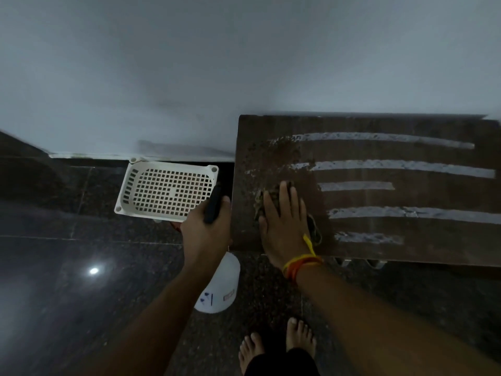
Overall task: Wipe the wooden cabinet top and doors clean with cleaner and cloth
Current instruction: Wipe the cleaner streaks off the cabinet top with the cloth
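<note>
While the right hand point(283, 226) lies flat with its fingers straight and slightly spread, it presses a dark, greenish cloth point(314, 229) onto the left part of the wooden cabinet top point(406, 248). The cloth shows only at the fingertips and beside the wrist, near the front edge of the top. Five pale stripes of foam cleaner point(401, 165) run across the wood to the right of the hand, and the near ends of the upper two are smeared into speckles above the fingers. Yellow and orange threads point(302, 263) circle the right wrist.

The left hand point(206, 229) is held off the left edge of the cabinet, its fingers curled round a dark handle point(214, 204); a white bottle point(222, 283) hangs below that hand, over the floor. Whether handle and bottle are one piece cannot be told. A white plastic basket point(165, 188) with a grid bottom sits beyond the left hand, by the wall point(189, 63). Two bare feet point(276, 341) stand on the dark speckled floor point(67, 267).
</note>
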Available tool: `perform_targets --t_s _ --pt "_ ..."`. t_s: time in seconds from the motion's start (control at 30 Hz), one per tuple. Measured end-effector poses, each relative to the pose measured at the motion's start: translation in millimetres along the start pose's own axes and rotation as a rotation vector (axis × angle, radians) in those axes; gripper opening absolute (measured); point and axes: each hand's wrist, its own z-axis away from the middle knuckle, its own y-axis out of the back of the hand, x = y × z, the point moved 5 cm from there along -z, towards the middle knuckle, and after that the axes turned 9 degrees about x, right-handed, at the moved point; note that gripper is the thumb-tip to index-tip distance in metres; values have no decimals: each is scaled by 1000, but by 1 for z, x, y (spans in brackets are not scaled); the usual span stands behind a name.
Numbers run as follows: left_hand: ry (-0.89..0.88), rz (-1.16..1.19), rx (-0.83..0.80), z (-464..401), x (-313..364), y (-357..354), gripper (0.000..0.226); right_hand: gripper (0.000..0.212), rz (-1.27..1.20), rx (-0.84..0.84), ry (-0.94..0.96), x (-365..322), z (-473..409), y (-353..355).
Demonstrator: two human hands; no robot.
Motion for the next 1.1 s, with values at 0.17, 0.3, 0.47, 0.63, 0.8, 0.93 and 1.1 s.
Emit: perform_targets --t_s 0.17,0.3,0.47,0.63,0.8,0.93,1.1 --pt "-16 -2 6 -7 3 0 28 52 -98 81 -31 -3 -7 3" --pt "-10 20 13 -6 -1 5 26 43 -98 117 5 -17 46 -3" --pt "-9 21 -37 -13 -9 6 27 49 -53 147 60 -29 30 -8" --pt "-31 35 -57 -25 -15 12 24 51 -52 120 -33 -36 -13 -9" --pt "-33 30 -57 -32 -13 24 28 54 -15 95 -18 -43 38 -11" --pt "-5 33 -41 -40 -13 29 28 53 23 64 -43 -49 46 -12" --pt "-1 27 -36 -53 -23 28 31 50 16 87 -44 -53 -9 -12"
